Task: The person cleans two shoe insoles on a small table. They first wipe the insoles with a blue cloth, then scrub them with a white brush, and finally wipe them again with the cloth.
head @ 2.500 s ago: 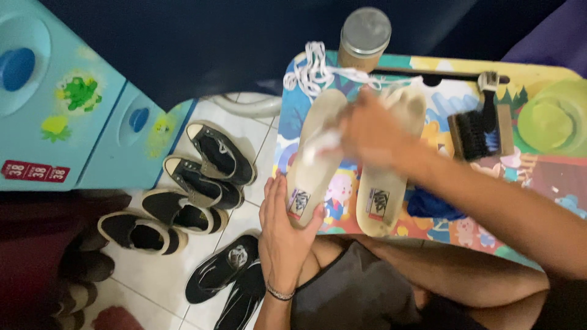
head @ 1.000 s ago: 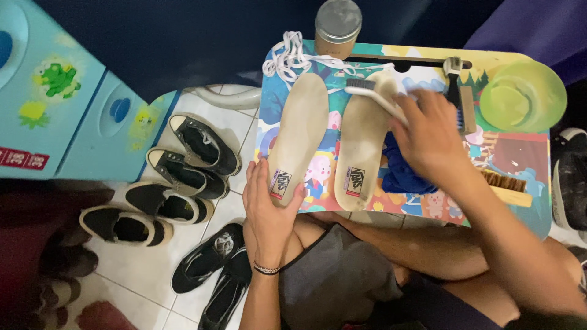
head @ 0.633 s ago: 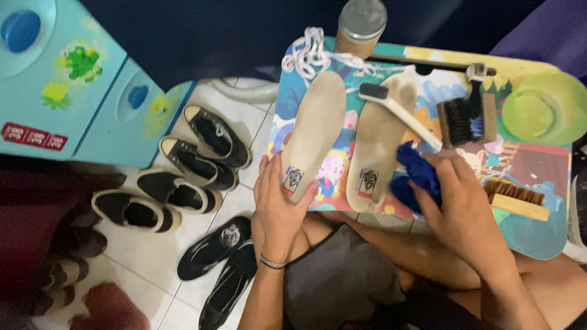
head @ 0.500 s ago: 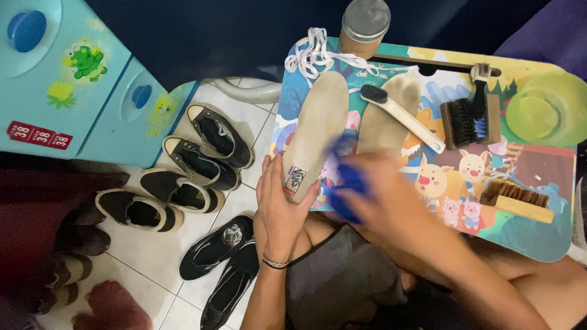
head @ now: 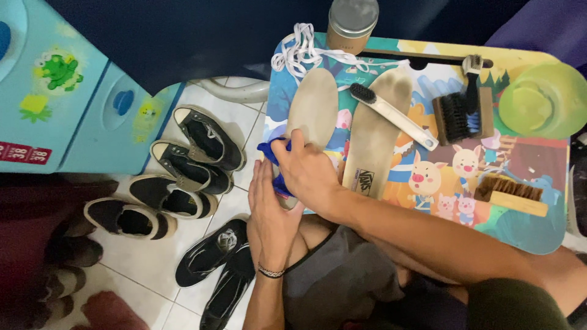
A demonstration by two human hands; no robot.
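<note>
Two beige shoe insoles lie on a colourful cartoon-print lap table [head: 526,229]. My left hand [head: 269,211] cups the heel end of the left insole [head: 313,110] at the table's near left edge. My right hand [head: 306,171] presses a blue cloth [head: 269,153] onto that same insole, fingers bent over the cloth. The right insole [head: 376,140] lies free beside it. A white-handled small brush [head: 394,116] rests across the right insole's toe end.
On the table: white laces [head: 299,52], a metal-lidded jar [head: 350,21], a black brush [head: 455,116], a wooden brush [head: 510,194], a green bowl [head: 538,101]. Several dark shoes [head: 202,137] stand on the white tiled floor at left, beside turquoise plastic drawers [head: 73,91].
My right hand set down the white-handled brush on the right insole, picked up the blue cloth from the table's middle and carried it left onto the left insole. My left hand stayed put.
</note>
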